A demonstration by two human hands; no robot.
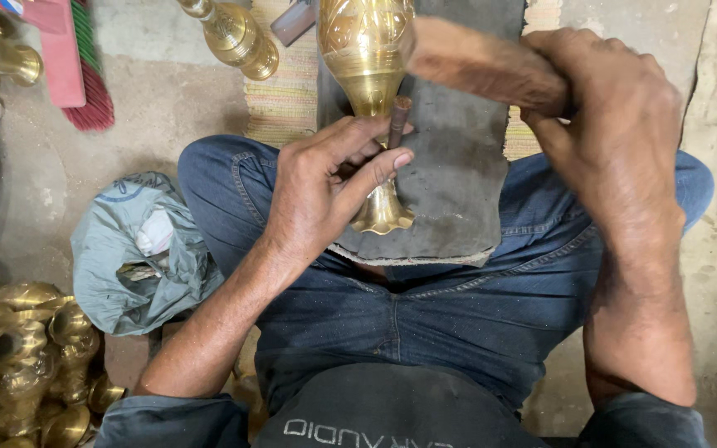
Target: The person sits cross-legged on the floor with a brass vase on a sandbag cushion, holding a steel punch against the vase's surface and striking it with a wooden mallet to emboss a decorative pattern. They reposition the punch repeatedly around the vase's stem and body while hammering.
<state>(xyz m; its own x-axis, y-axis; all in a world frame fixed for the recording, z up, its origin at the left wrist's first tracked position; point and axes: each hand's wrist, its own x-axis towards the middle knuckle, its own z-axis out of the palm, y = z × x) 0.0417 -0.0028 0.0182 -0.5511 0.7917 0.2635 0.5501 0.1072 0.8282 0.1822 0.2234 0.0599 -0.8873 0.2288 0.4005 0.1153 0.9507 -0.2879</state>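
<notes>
At the near left, a heap of brass vessels point(18, 348) is lying on the floor, with a crumpled grey plastic bag point(139, 249) just beside it. A small metal punch point(397, 120) is being pinched between the fingers of the left hand point(325, 191), its tip set against the neck of a brass vase point(371, 75). The vase is lying on a dark grey pad point(450, 166) across the lap. At the right, a wooden mallet point(483, 66) is being gripped tight in the closed right hand point(616, 124), raised over the punch.
</notes>
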